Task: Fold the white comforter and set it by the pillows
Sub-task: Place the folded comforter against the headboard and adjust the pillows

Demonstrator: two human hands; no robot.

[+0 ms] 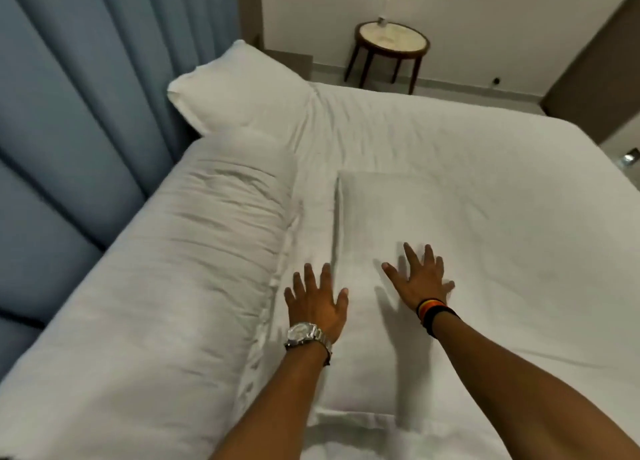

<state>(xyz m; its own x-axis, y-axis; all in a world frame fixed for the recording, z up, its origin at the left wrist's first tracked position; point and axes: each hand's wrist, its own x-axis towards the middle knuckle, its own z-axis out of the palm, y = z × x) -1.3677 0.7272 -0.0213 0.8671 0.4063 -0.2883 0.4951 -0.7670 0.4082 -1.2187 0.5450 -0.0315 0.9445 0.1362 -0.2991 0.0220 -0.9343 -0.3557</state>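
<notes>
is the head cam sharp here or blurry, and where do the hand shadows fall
Head view: soft all over, with smearing strongest on the blue curtain at the left edge; wide-angle bending tilts the walls and the round side table; dim, even light, no glare; the left hand and right hand, both spread flat, cast faint shadows to their left on the white pillow.

Dim, even indoor light falls over a white bed (450, 155), leaving it grey-toned with no glare. Soft shadows lie just under and left of the right hand (420, 278), and between it and the left hand (317, 302). The whole frame is slightly soft. Wide-angle distortion bends the curtain (69, 96) far left of the hands, where smearing is strongest, and tilts the walls beyond them.
</notes>
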